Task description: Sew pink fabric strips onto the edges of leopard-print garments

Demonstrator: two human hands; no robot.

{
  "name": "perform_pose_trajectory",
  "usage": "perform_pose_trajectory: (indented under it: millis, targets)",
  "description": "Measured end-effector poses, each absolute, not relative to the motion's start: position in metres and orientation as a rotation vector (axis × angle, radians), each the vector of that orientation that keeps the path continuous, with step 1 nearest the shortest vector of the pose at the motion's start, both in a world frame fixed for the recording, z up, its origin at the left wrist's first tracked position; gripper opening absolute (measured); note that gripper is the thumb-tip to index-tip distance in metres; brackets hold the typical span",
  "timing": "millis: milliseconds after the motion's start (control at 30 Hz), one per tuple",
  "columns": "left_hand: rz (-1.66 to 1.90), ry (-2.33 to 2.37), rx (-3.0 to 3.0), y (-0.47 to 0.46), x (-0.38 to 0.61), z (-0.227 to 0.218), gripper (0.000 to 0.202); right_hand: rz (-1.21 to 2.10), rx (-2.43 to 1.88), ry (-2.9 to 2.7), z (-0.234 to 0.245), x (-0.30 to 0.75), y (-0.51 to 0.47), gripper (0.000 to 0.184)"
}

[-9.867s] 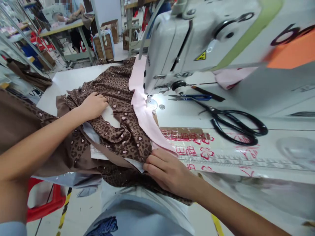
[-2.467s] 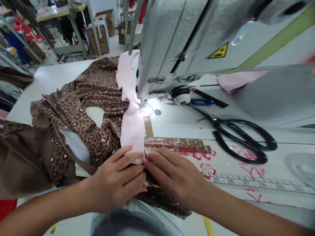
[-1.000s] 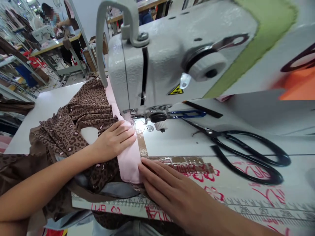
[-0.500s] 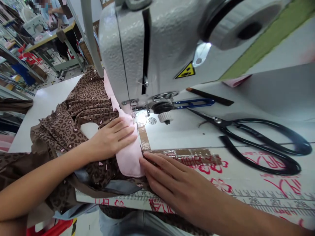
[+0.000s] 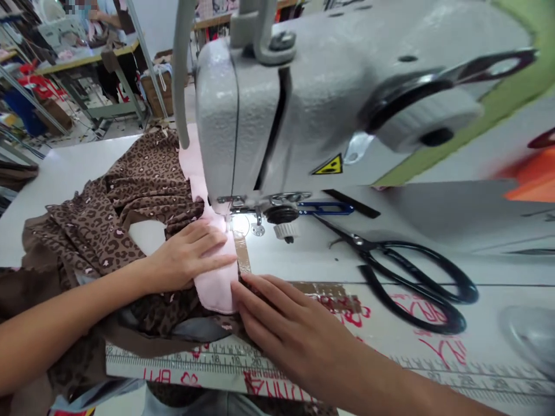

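Note:
My left hand lies flat, fingers stretched out, on the pink fabric strip and the brown leopard-print garment, just in front of the presser foot of the grey sewing machine. My right hand rests flat with fingers extended on the table, its fingertips against the near right edge of the pink strip. The pink strip runs under the needle and out behind the machine.
Large black scissors and blue thread snips lie on the white table to the right of the needle. A printed ruler strip runs along the table's front edge. A taped guide sits beside the strip. Another workstation with a person is far back left.
Both hands have slid the pink strip and leopard fabric a little further toward the needle. Earlier, both hands pinched the strip's near end together; now they lie flat.

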State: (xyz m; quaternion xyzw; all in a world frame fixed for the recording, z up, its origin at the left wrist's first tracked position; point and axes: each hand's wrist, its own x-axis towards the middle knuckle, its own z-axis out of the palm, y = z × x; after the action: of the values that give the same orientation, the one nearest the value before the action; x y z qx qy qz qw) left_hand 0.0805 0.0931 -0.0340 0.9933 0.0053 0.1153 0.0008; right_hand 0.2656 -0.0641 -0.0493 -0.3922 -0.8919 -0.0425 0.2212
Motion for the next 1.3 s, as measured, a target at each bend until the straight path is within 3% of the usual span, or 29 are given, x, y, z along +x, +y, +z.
perform_pose_trajectory:
  millis: [200,300,433,1033,1200,1300]
  targets:
    - [0.193,0.185,3.08,0.08,0.087,-0.027,0.033,-0.094,-1.05,-2.497,-0.046,0.268,-0.054,0.024]
    - [0.289,0.369,2.996,0.06,0.086,-0.031,0.031,-0.103,-1.051,-2.455,-0.047,0.268,-0.054,0.024]
    - [0.451,0.296,2.97,0.056,0.078,-0.043,0.031,-0.163,-1.06,-2.45,-0.05,0.268,-0.054,0.023]
    - [0.139,0.137,3.068,0.09,0.084,-0.032,0.037,-0.227,-1.06,-2.507,-0.045,0.272,-0.039,0.026]
    - [0.35,0.457,2.947,0.067,0.091,-0.039,0.026,-0.238,-1.055,-2.457,-0.049,0.271,-0.037,0.023]
    - [0.465,0.4,2.943,0.064,0.088,-0.046,0.025,-0.215,-1.069,-2.435,-0.051,0.27,-0.039,0.022]
